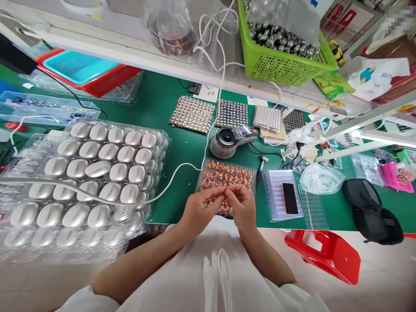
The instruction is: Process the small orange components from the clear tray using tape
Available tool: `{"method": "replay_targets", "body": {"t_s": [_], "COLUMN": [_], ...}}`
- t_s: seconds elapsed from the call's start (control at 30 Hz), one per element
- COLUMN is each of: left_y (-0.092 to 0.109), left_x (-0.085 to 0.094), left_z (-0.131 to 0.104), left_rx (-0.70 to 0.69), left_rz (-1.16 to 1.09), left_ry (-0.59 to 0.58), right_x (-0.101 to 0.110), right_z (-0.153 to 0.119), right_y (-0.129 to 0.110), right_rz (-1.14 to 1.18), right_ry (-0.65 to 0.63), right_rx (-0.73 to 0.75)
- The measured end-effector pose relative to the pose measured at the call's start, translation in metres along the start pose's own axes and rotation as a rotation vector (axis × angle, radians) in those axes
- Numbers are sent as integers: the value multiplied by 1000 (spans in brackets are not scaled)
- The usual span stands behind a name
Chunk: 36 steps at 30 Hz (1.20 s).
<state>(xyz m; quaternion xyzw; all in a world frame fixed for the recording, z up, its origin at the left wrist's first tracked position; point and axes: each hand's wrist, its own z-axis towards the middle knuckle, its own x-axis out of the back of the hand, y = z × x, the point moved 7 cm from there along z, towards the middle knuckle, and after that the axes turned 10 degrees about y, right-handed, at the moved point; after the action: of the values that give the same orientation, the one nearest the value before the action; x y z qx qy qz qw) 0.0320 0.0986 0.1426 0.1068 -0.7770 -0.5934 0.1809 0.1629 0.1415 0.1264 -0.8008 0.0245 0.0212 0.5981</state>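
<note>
Tray (199, 180) of orange parts (224, 171) under pinched fingers (238, 187)

On a green bench (180, 147), directly below the fingers, the tray is partly hidden by the left hand (199, 212) and the right hand (243, 210). Thumb and forefinger are pressed together on each hand, and the two pinches are brought together; whether something tiny is gripped cannot be told. Beyond the fingers, a round grey device (223, 145) is set behind the tray. To their right, a dark-screened phone (289, 198) is laid on a stack of pale plastic trays (273, 201). Well to their left, silvery rounded covers (118, 171) are arranged in rows in stacked clear trays (163, 138).
</note>
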Motion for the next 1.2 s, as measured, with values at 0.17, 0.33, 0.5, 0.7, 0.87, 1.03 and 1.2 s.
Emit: {"method": "replay_targets", "body": {"t_s": [0.17,0.33,0.5,0.7,0.87,1.03,1.2], "left_y": [-2,-11,-13,-9,2,10,14], "left_x": [-3,-6,-5,-2,-2,-2,-3], "left_z": [1,7,12,10,7,7,10], "left_rx": [18,135,206,161,57,-21,-98], "left_rz": [-34,-153,-197,-136,-43,64,158], "left_ry": [-29,-69,-68,-81,-134,-185,-168], "right_x": [-1,-11,-11,7,2,-1,6], "right_z": [4,10,11,16,11,9,7], "right_y": [6,7,10,-4,-11,-19,-21], "right_rz": [74,148,161,88,34,-12,-16], "right_ry": [-29,-198,-308,-282,-375,-376,-252], "right_rx": [-107,-271,-375,-203,-122,-6,131]}}
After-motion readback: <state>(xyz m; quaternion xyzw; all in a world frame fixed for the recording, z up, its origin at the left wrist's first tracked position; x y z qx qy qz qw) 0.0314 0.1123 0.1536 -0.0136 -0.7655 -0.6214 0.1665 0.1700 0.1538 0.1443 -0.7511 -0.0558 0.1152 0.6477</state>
